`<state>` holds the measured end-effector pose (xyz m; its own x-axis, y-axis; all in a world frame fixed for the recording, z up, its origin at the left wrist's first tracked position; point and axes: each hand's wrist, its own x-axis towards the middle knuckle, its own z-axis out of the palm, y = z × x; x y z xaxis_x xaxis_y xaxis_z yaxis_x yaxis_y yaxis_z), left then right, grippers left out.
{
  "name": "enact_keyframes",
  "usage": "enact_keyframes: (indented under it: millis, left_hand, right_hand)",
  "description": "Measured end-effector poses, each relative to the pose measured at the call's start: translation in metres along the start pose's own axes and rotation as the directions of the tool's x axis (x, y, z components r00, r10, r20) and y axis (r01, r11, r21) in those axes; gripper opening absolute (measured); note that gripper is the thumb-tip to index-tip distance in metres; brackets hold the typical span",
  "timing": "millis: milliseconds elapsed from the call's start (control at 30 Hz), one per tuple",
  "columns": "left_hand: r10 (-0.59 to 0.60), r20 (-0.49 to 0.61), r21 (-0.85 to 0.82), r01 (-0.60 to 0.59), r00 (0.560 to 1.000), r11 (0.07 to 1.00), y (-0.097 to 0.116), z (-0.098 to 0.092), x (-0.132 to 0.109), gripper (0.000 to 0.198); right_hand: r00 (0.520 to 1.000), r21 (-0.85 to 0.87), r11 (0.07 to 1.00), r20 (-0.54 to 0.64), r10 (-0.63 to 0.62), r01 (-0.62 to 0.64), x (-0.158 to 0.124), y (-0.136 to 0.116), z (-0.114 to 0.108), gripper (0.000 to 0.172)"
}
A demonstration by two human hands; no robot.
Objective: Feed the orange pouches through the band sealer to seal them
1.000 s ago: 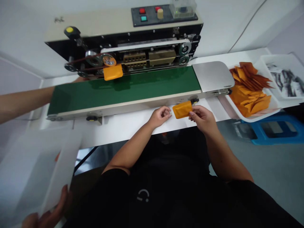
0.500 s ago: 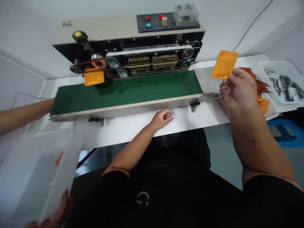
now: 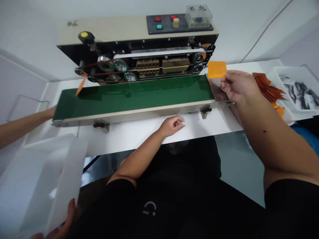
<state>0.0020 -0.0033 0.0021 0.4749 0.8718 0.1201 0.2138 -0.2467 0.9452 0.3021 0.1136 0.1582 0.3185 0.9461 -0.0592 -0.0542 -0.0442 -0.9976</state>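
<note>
My right hand [image 3: 236,84] pinches an orange pouch [image 3: 216,69] by its lower right corner. The pouch is at the right end of a band sealing machine [image 3: 134,39], above the metal plate beside the green conveyor belt [image 3: 139,94]. My left hand [image 3: 171,126] rests on the white table in front of the conveyor, its fingers loosely curled and nothing visible in them. A second orange pouch [image 3: 81,86] stands tilted at the machine's left end, over the belt.
Another person's arm [image 3: 27,126] reaches behind the belt's left end. A hand [image 3: 66,219] grips a white bin [image 3: 67,176] at lower left. On the right are brown and orange pouches [image 3: 267,86] and a tray [image 3: 296,108] of silvery packets. Black knobs [image 3: 206,110] jut from the conveyor's front.
My right hand has moved left with its pouch, which is now turned sideways at the machine's right end. The other pouch has shifted left and tilted edge-on. My left hand stays put.
</note>
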Motion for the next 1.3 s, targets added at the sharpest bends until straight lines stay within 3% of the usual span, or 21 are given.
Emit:
enact_keyframes:
  millis: [133, 633, 867, 1067, 1300]
  left_hand:
    - [-0.005, 0.003, 0.002, 0.005, 1.000, 1.000, 0.001, 0.000, 0.000, 0.031]
    - [0.033, 0.019, 0.047, -0.034, 0.999, 0.998, 0.000, 0.000, -0.001, 0.029]
    - [0.039, 0.019, 0.046, -0.040, 0.999, 0.998, -0.002, 0.000, 0.000, 0.030]
    - [0.040, 0.015, 0.039, -0.040, 0.999, 0.998, -0.001, 0.000, 0.000, 0.030]
    - [0.027, 0.017, 0.025, -0.028, 0.999, 0.999, 0.000, 0.000, -0.001, 0.030]
  right_hand:
    - [0.984, 0.022, 0.985, -0.051, 0.172, -0.171, -0.006, -0.012, 0.016, 0.023]
    - [0.980, -0.021, 0.980, -0.037, 0.195, -0.196, -0.010, -0.016, 0.033, 0.022]
    - [0.975, -0.067, 0.974, 0.039, 0.217, -0.214, -0.020, -0.024, 0.048, 0.022]
    - [0.962, -0.086, 0.970, 0.135, 0.239, -0.229, -0.020, -0.018, 0.058, 0.008]
    - [0.962, -0.078, 0.980, 0.187, 0.196, -0.184, -0.037, -0.014, 0.049, 0.014]
